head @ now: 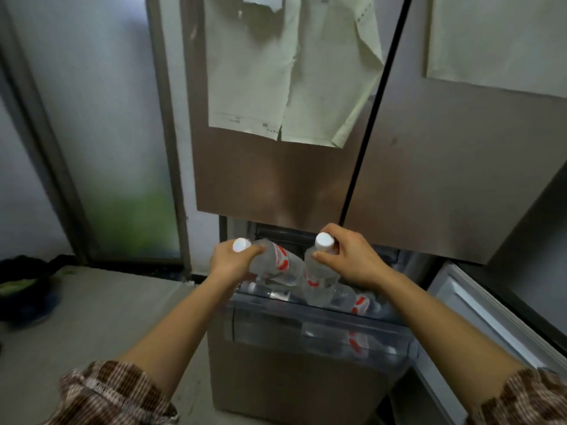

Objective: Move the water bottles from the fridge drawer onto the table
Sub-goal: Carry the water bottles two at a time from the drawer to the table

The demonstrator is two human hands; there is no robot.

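- Gripping a tilted water bottle [277, 262] by the neck with the left hand [233, 262], a second bottle [316, 280] likewise with the right hand [352, 259].
- Held side by side, just above the open fridge drawer [306, 320].
- Deeper in: more bottles [352, 300] lying flat, yet to shift.
- Next, probably: lift clear and turn toward the table, out of view.

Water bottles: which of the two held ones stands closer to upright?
The right-hand bottle, cap on top, gripped by the right hand; the left-hand bottle, in the left hand, tilts steeply, cap pointing left.
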